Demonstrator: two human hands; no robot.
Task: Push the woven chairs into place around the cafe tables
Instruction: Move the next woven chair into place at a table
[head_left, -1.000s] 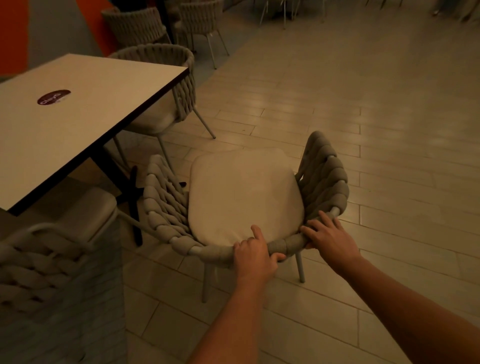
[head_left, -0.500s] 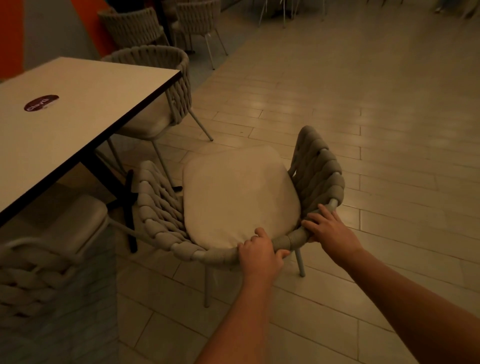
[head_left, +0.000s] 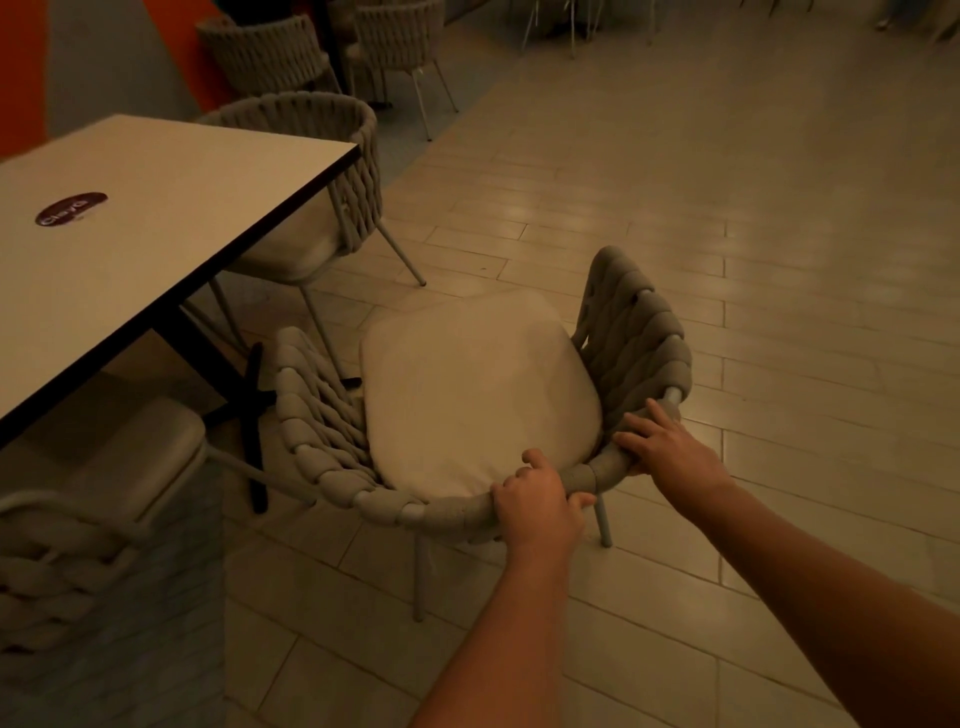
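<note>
A grey woven chair (head_left: 631, 332) with a pale seat cushion (head_left: 478, 395) stands on the tiled floor, its open front facing away from me, to the right of the cafe table (head_left: 156, 208). My left hand (head_left: 540, 506) is wrapped around the rope-wound top rail of the chair's back. My right hand (head_left: 667, 441) rests on the same rail further right, fingers spread over the rope. The chair's front legs are hidden under the seat.
A second woven chair (head_left: 332, 150) is tucked at the table's far side. A third chair (head_left: 78, 545) sits at the near left, partly under the table. The black table base (head_left: 252, 410) stands beside the held chair. More chairs (head_left: 270, 49) line the back wall.
The chair has shifted a little leftward, closer to the table base, with both hands staying on its back rail.
</note>
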